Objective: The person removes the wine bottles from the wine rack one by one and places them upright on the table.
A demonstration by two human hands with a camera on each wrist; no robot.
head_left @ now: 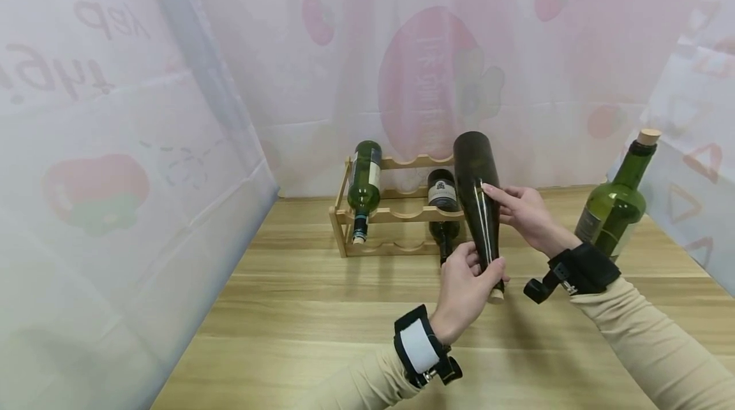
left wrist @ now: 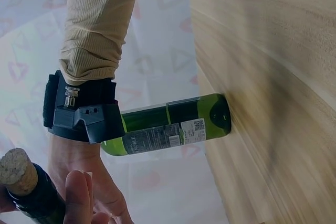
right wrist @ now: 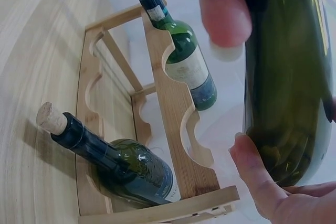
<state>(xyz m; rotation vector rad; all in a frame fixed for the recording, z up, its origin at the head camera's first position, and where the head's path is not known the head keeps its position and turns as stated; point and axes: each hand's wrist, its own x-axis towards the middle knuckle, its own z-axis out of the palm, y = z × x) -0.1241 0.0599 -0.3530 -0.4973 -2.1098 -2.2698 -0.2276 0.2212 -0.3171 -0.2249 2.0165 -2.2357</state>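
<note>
A dark green wine bottle (head_left: 479, 187) is held tilted, its cork (head_left: 496, 296) pointing down toward me and its base up and away. My left hand (head_left: 465, 289) grips its neck just above the cork. Higher up, my right hand (head_left: 531, 219) holds the body from the right side, thumb and fingers around the glass (right wrist: 289, 87). Behind it stands a two-tier wooden wine rack (head_left: 410, 214); the held bottle overlaps its right end in the head view. One green bottle (head_left: 367, 174) lies in the upper left slot, another (head_left: 442, 196) in the lower tier, both corks facing front.
A corked green bottle (head_left: 617, 206) stands upright on the wooden table (head_left: 298, 327) at the right, partly behind my right wrist. Printed fabric curtains (head_left: 333, 78) enclose the table at the back and both sides. Each wrist wears a black strap with a camera mount (head_left: 422, 346).
</note>
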